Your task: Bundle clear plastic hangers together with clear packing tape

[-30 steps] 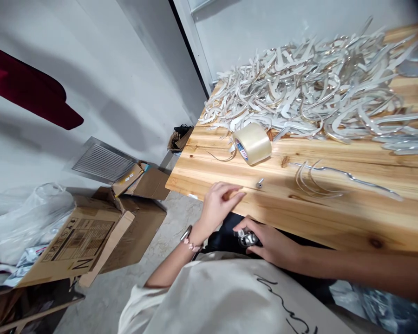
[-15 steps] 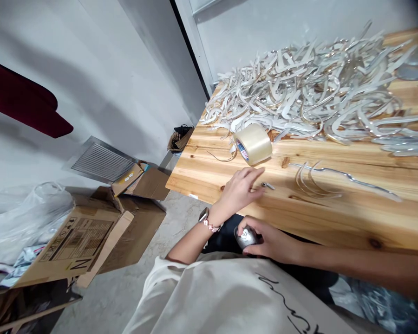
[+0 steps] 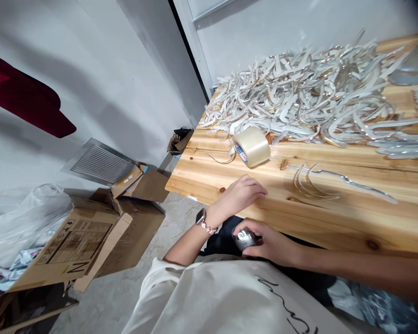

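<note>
My right hand (image 3: 273, 243) is closed around a shiny silver, rounded metal object (image 3: 245, 237), held just off the table's near edge in front of my shirt. My left hand (image 3: 244, 192) rests low over the wooden table (image 3: 195, 169), its fingers bent and pressed together. The fingertips cover the spot where a small metal piece lay, so whether they grip it is hidden. Beyond my left hand a roll of clear tape (image 3: 254, 147) lies on its side. To the right are thin curved strips (image 3: 306, 183) and a long wavy clear strip (image 3: 348, 178).
A large heap of white and clear curved strips (image 3: 299, 93) covers the back of the table. Open cardboard boxes (image 3: 80, 236) stand on the floor at left, with plastic bags (image 3: 24, 218). A dark red cloth-like thing (image 3: 28, 97) hangs at upper left.
My left hand has come down onto the small metal piece, its spread fingers drawing together, and the piece is now out of sight. My right hand keeps the silver object almost in place.
</note>
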Demonstrator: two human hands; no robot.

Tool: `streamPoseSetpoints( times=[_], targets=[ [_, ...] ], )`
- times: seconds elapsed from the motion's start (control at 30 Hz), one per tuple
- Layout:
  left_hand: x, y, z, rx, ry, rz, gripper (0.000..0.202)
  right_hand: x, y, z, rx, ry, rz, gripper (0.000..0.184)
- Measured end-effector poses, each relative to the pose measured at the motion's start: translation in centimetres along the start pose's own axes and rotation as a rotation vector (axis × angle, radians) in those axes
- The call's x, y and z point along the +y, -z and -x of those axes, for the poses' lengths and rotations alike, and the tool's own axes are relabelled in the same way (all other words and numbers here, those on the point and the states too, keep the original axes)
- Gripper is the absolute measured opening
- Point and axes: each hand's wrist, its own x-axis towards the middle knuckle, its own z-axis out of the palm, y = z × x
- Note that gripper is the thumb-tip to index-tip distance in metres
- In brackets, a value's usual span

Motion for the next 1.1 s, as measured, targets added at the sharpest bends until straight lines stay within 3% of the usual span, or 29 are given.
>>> streamPoseSetpoints(
  times=[0.13, 0.3, 0.4, 0.47, 0.53, 0.67, 0.77, 0.9, 1.1],
  targets=[
    [-0.7, 0.4, 1.6, 0.061, 0.040, -0.002, 0.024, -0.5, 0.0, 0.0, 0.003, -0.010, -0.046, 0.055],
    [-1.0, 0.3, 3.5, 0.125, 0.131, 0.193, 0.019, -0.8, 0.0, 0.1, -0.009, -0.094, -0.161, 0.061],
    [0.0, 0.8, 4.8, 0.265, 0.262, 0.442, 0.017, -0.8, -0.1, 0.2, -0.005, -0.065, -0.202, 0.055],
    [1.1, 1.9, 5.9, 0.392, 0.367, 0.614, 0.016, -0.6, -0.2, 0.4, 0.026, -0.034, -0.184, 0.049],
    [2.4, 3.2, 7.4, 0.448, 0.466, 0.730, 0.014, -0.3, -0.3, 0.6, 0.058, -0.026, -0.140, 0.045],
    [4.7, 4.5, 10.7, 0.258, 0.693, 0.929, 0.016, 0.5, -0.5, 0.8, 0.089, 0.000, -0.016, 0.045],
    [5.3, 2.9, 12.3, 0.139, 0.838, 1.035, 0.019, 0.8, -0.6, 0.7, 0.094, 0.031, 0.060, 0.050],
    [5.2, 0.2, 12.9, 0.145, 0.914, 1.113, 0.027, 0.7, -0.5, 0.6, 0.076, 0.035, 0.102, 0.049],
    [5.4, -0.7, 12.7, 0.241, 0.940, 1.105, 0.028, 0.3, -0.4, 0.7, 0.078, 0.052, 0.166, 0.050]
  ],
)
